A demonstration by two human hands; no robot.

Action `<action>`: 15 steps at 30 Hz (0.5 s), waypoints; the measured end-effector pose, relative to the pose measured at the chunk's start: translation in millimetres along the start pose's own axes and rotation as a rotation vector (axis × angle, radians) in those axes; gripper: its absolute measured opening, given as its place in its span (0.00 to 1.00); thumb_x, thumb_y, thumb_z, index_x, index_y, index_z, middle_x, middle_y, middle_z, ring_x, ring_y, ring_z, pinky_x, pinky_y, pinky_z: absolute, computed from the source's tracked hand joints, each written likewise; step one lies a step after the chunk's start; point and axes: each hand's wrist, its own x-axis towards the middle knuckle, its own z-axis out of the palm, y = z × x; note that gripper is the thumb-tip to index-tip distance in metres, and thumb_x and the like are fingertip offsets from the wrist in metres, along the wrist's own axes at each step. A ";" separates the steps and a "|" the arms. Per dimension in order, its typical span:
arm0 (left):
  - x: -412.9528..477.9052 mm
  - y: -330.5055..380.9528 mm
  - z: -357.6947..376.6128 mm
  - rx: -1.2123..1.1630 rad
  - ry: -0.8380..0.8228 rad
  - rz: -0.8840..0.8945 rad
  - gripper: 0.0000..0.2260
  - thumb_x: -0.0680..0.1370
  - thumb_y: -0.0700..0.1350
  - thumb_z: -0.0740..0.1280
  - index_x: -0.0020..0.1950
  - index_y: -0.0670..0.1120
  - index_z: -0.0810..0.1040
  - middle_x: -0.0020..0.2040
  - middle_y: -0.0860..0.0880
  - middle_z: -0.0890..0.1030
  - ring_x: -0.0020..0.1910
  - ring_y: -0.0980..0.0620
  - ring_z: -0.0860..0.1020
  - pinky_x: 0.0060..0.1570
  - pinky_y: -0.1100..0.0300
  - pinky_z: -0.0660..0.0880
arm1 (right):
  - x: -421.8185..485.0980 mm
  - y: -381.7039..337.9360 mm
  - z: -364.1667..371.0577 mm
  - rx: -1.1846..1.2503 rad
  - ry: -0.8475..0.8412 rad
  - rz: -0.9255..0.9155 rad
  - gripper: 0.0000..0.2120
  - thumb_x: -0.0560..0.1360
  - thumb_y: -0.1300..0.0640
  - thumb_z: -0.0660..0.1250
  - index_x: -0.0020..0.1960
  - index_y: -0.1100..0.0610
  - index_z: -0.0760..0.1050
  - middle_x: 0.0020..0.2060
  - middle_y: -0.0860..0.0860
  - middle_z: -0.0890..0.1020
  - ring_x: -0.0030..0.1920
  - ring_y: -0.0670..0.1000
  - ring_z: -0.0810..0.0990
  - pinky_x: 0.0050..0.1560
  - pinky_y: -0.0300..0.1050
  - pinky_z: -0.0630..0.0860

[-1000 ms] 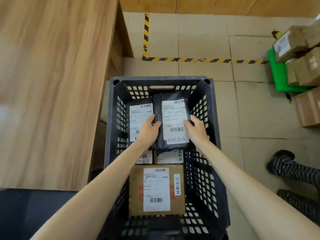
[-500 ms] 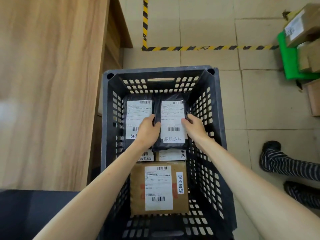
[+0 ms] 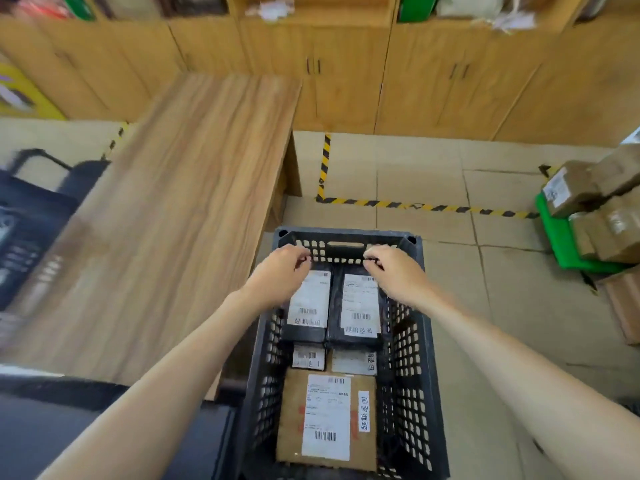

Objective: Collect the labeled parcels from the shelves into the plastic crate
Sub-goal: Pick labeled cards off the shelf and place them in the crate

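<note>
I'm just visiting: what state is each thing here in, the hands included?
crate: upright, partly filled.
left hand: fingers loosely curled, holding nothing, over the crate.
right hand: likewise, holding nothing.
left black parcel: lying flat, label up.
right black parcel: lying beside it, label up.
brown box: flat, label up, near end.
cabinet doors: closed.

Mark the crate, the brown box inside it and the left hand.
crate (image 3: 346, 234): head view, far rim above the handle slot.
brown box (image 3: 325, 417): head view, middle of its white label.
left hand (image 3: 281, 271): head view, back of the hand.
</note>
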 end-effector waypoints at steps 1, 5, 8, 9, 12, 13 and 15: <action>-11.8 5.3 -18.9 0.101 0.021 0.022 0.16 0.84 0.49 0.59 0.69 0.47 0.75 0.65 0.47 0.78 0.63 0.48 0.77 0.60 0.55 0.73 | 0.7 -18.9 -13.6 -0.089 -0.021 -0.081 0.13 0.83 0.51 0.58 0.55 0.57 0.78 0.53 0.53 0.80 0.52 0.55 0.78 0.51 0.54 0.77; -68.3 16.7 -90.3 0.325 0.134 -0.037 0.18 0.85 0.56 0.56 0.67 0.49 0.77 0.65 0.50 0.79 0.63 0.48 0.77 0.60 0.51 0.74 | 2.2 -103.8 -54.0 -0.327 -0.005 -0.406 0.14 0.83 0.47 0.55 0.55 0.54 0.76 0.55 0.52 0.78 0.57 0.56 0.75 0.52 0.55 0.76; -121.4 13.0 -128.1 0.423 0.242 -0.115 0.20 0.85 0.58 0.56 0.70 0.49 0.75 0.69 0.49 0.77 0.67 0.47 0.74 0.61 0.51 0.72 | -10.9 -164.1 -68.9 -0.374 0.040 -0.590 0.17 0.84 0.47 0.54 0.62 0.54 0.75 0.59 0.53 0.78 0.61 0.57 0.74 0.55 0.52 0.73; -142.6 9.5 -137.5 0.436 0.287 -0.154 0.21 0.84 0.59 0.56 0.71 0.49 0.74 0.69 0.50 0.77 0.68 0.47 0.74 0.61 0.51 0.72 | -16.0 -183.8 -70.3 -0.382 0.052 -0.650 0.17 0.84 0.47 0.54 0.63 0.55 0.75 0.60 0.54 0.78 0.61 0.57 0.74 0.56 0.52 0.72; -208.5 -6.2 -159.6 0.438 0.400 -0.284 0.21 0.84 0.59 0.56 0.71 0.50 0.75 0.69 0.51 0.76 0.69 0.48 0.73 0.62 0.51 0.72 | -32.1 -244.6 -66.7 -0.410 0.075 -0.817 0.19 0.84 0.46 0.53 0.64 0.56 0.74 0.61 0.55 0.78 0.62 0.57 0.74 0.59 0.53 0.72; -231.7 -11.6 -164.4 0.442 0.430 -0.328 0.21 0.84 0.59 0.56 0.71 0.49 0.75 0.69 0.50 0.76 0.68 0.47 0.73 0.61 0.51 0.71 | -39.6 -264.5 -62.4 -0.410 0.077 -0.870 0.19 0.84 0.46 0.54 0.65 0.56 0.74 0.62 0.55 0.78 0.62 0.57 0.74 0.60 0.53 0.73; -279.9 -23.2 -171.4 0.450 0.482 -0.434 0.20 0.84 0.59 0.56 0.67 0.49 0.76 0.66 0.50 0.77 0.65 0.47 0.74 0.56 0.51 0.72 | -57.7 -305.2 -49.9 -0.406 0.079 -0.991 0.19 0.83 0.46 0.55 0.65 0.57 0.74 0.62 0.55 0.78 0.62 0.57 0.75 0.61 0.54 0.73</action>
